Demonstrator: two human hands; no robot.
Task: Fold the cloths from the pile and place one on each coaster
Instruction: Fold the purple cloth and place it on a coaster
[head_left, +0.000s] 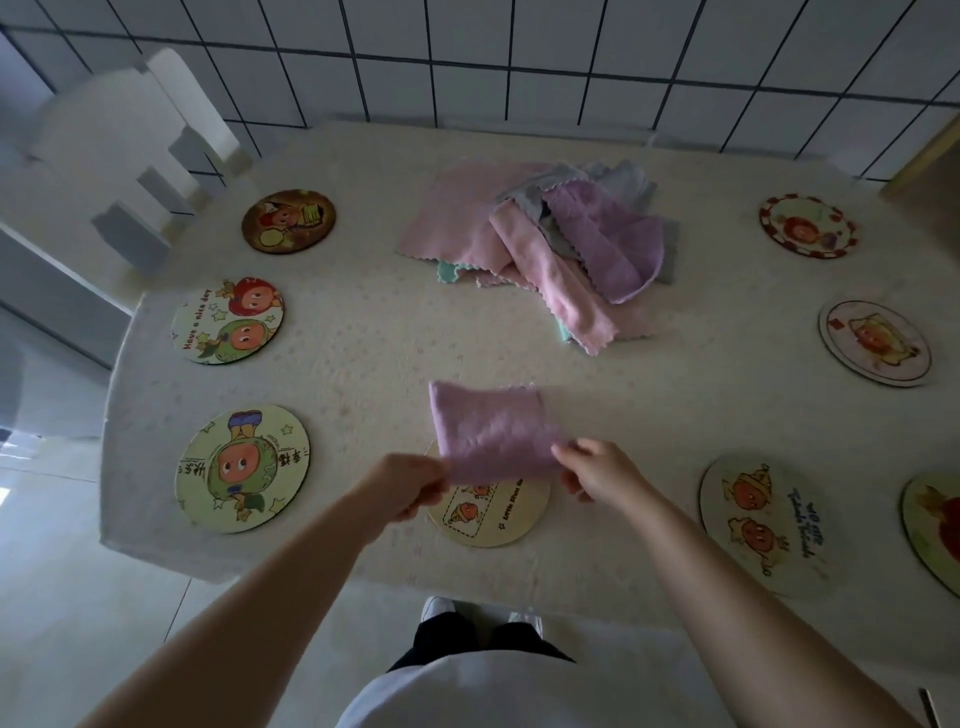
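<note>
A folded lilac cloth (491, 428) is held at its near edge by both hands, my left hand (402, 486) on its left corner and my right hand (597, 470) on its right corner. It hangs over the far part of a round cartoon coaster (488, 519) at the table's near middle. The pile of cloths (545, 239), pink, lilac, grey and mint, lies at the table's far middle. Other coasters ring the table: three on the left (242, 467) (227, 320) (289, 221) and several on the right (763, 525) (874, 343) (807, 225).
The table (363, 353) has a cream patterned cover. A white chair (130, 171) stands at the far left corner. A tiled wall (519, 57) runs behind the table. My legs and shoes show below the near edge.
</note>
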